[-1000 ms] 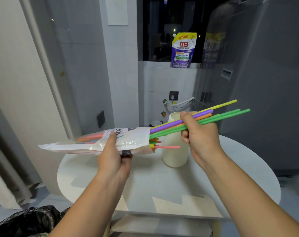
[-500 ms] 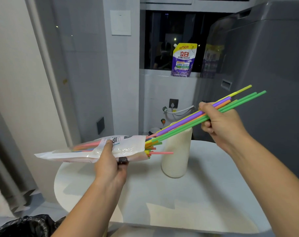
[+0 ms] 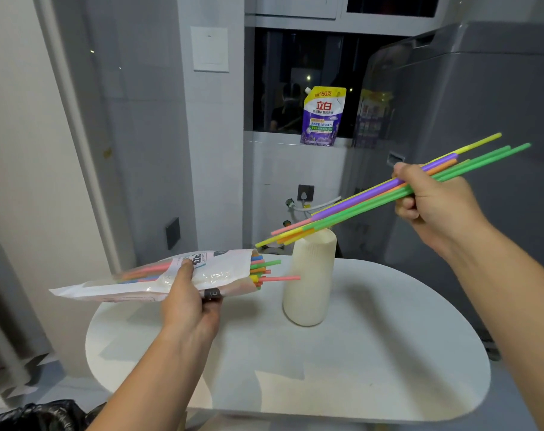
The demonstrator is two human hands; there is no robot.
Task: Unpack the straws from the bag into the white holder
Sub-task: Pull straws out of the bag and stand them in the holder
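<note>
Straws (image 3: 373,202) were gripped in our right hand (image 3: 435,202), their lower ends crossing just above the white holder (image 3: 309,284). Left of the holder, our left hand (image 3: 186,306) clutched the part-filled bag (image 3: 130,286).

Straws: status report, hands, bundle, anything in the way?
Left hand grips clear plastic straw bag, more straws inside. Right hand grips coloured plastic straw bundle, out of the bag, tips near tall white ribbed holder. Nothing in the way.

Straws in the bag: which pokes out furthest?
The pink straw, low in the mouth of the bag; its tip overlaps the white holder, past the green straw above it.
</note>
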